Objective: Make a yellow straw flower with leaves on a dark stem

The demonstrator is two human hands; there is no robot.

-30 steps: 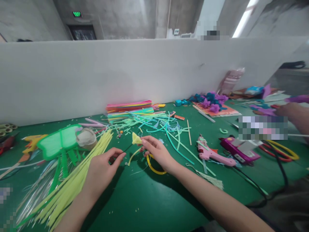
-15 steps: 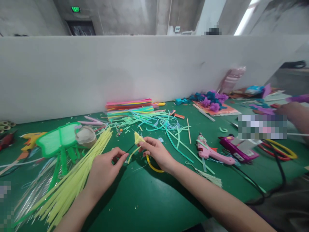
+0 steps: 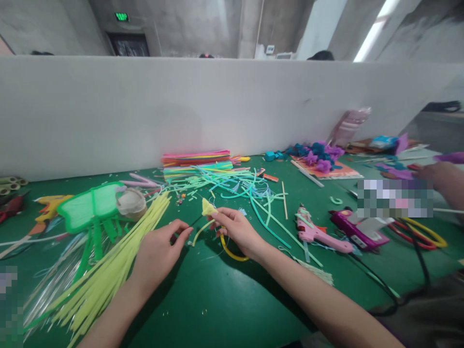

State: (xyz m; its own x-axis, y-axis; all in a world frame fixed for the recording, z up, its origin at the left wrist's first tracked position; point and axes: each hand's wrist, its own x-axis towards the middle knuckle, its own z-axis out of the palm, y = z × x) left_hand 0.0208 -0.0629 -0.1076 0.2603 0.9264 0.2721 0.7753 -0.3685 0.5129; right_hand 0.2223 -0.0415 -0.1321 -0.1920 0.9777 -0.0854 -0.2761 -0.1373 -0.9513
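My right hand [image 3: 237,231] is closed on a small yellow fuzzy pipe-cleaner shape [image 3: 208,207], pointed at its top. A loose yellow-green stem [image 3: 199,233] curves down from it toward my left hand. Thumb and forefinger of my left hand [image 3: 163,249] are pinched together at the end of a thin dark strand [image 3: 197,221], which runs toward the yellow shape. What that strand is cannot be made out. Below my right hand, a yellow ring [image 3: 235,257] is partly hidden by the fingers. Beside my left forearm lies a bundle of yellow-green pipe cleaners [image 3: 112,270].
Green and pink pipe cleaners [image 3: 197,157] lie at the back by a white partition [image 3: 181,106]. On the right are a pink glue gun [image 3: 322,238], a purple device [image 3: 357,229] with a black cord, and another person's hand [image 3: 440,174]. A green mesh shape [image 3: 92,208] lies left.
The camera view has shifted slightly, so the scene sits a little lower and to the right. Both hands keep nearly the same pose and hold.
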